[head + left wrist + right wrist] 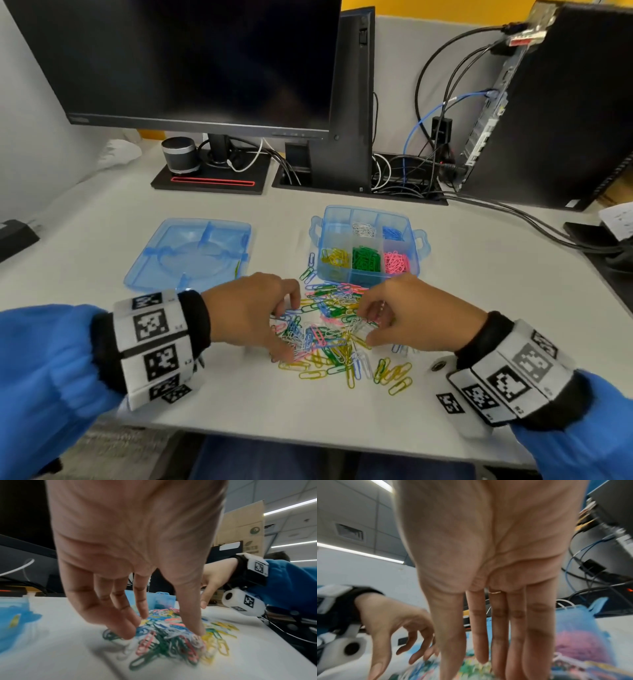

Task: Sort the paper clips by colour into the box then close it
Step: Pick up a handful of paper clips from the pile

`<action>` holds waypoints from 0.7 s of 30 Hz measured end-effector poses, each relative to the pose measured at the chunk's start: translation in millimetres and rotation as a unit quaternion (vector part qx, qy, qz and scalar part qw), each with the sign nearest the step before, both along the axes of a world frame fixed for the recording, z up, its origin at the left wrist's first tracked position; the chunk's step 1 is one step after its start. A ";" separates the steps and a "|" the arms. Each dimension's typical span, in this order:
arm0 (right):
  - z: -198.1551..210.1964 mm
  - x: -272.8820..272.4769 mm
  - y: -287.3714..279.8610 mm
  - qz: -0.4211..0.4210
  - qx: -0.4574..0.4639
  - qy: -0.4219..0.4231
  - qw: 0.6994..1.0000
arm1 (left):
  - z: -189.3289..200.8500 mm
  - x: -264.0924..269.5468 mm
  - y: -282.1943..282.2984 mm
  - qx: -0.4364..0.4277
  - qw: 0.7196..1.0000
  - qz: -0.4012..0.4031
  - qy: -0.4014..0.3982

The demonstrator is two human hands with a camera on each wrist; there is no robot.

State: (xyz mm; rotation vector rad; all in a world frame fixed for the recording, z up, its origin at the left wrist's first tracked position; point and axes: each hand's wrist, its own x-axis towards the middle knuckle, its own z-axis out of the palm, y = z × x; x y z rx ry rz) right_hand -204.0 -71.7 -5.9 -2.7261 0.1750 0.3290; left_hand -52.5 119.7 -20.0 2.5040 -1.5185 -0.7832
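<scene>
Head view: the open box holds white, blue, yellow, green and pink clips, sorted; both the left hand and right hand reach spread fingers into the mixed pile.

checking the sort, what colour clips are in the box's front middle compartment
Green, clearest in the head view.

- The head view is bright and evenly lit; the hands cast soft shadows on the white counter.
- Its edges bend: the monitor leans.
- Both wrist views are smeared, the paper clips blurred.
- Ceiling strip lights glare.
</scene>
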 end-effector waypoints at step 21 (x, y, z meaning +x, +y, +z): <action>-16.2 -37.0 -8.0 0.039 0.002 0.043 0.998 | -15.4 -61.3 -7.0 -0.018 0.983 -0.137 -0.119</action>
